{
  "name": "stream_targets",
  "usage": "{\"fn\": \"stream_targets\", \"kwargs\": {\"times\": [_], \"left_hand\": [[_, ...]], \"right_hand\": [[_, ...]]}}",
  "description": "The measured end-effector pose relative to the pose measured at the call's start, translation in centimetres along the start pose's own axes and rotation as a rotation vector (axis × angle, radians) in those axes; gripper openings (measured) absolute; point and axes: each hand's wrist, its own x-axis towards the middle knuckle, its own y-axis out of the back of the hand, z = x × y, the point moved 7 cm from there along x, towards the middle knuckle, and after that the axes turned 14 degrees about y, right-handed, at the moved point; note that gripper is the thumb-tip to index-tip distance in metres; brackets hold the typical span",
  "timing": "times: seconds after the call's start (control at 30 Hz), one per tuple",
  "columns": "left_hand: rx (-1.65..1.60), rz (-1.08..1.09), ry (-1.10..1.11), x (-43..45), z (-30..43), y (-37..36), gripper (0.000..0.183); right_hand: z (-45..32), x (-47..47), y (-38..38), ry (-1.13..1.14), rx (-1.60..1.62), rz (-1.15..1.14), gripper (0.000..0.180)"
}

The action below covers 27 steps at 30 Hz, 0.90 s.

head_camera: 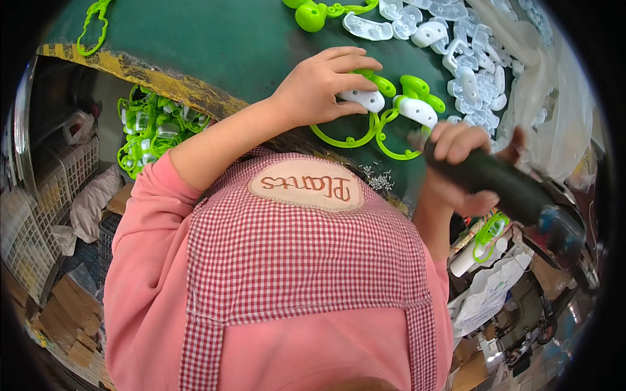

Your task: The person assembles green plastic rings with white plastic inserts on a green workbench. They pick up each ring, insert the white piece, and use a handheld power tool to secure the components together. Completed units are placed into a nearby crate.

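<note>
My left hand (325,88) grips a green plastic ring frame with a white two-holed plastic cover (364,100) on it, on the green tabletop. Just right of it lies a second, similar green frame (398,157) with its own white cover (417,112). My right hand (459,156) is wrapped around a black handheld power tool (499,183), apparently an electric screwdriver. The tool's tip is blurred and points left, close to the second frame; whether it touches is unclear. Small metal screws (379,178) lie in a pile near the table edge, in front of the apron.
Loose translucent white plastic covers (469,83) are heaped at the right beside a clear plastic bag (547,107). More green parts (313,15) lie at the back. One green frame (93,29) overlaps the worn yellow-black edge (142,73). Below left is a pile of green-and-white pieces (156,127).
</note>
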Motion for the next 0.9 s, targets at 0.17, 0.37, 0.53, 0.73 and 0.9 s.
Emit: {"fn": "stream_targets", "kwargs": {"times": [0.17, 0.37, 0.53, 0.73, 0.9], "left_hand": [[0.099, 0.055, -0.017, 0.7, 2.5, 0.1, 0.032], [0.039, -0.185, -0.162, -2.4, 6.4, -1.8, 0.019], [0.112, -0.193, -0.205, -2.6, 7.0, -2.3, 0.021], [-0.315, -0.166, 0.034, -1.8, 4.5, -0.3, 0.021], [-0.042, 0.139, 0.075, 0.0, 3.2, 3.1, 0.05]], "right_hand": [[-0.1, -7.2, 0.8, -0.28, -0.324, 0.112, 0.094], [-3.6, -3.2, -0.9, 0.032, 0.008, 0.149, 0.099], [-3.8, -1.3, -2.6, 0.034, 0.079, 0.057, 0.098], [-3.1, 0.4, -3.8, 0.085, 0.101, 0.031, 0.092], [-1.3, 3.2, -4.0, 0.247, -0.068, 0.007, 0.1]]}}
